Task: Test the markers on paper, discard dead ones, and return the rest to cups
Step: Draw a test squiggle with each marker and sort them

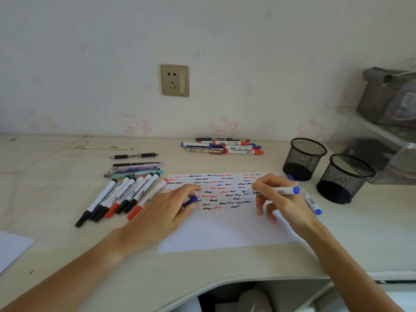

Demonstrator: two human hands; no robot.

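Note:
A white sheet of paper (225,233) lies on the desk, its upper half covered with black, red and blue squiggles. My right hand (276,199) grips an uncapped blue marker (273,190), its tip pointing left on the paper. My left hand (166,208) rests on the paper's left side and holds the blue cap (190,201) in its fingers. Two black mesh cups (302,158) (344,177) stand to the right, apparently holding nothing. Another blue marker (311,202) lies behind my right hand.
A row of black and red markers (119,197) lies left of the paper, with several pens (137,170) above it. A second pile of markers (222,146) sits by the wall. A clear shelf (382,131) stands at the far right. The desk edge curves in front.

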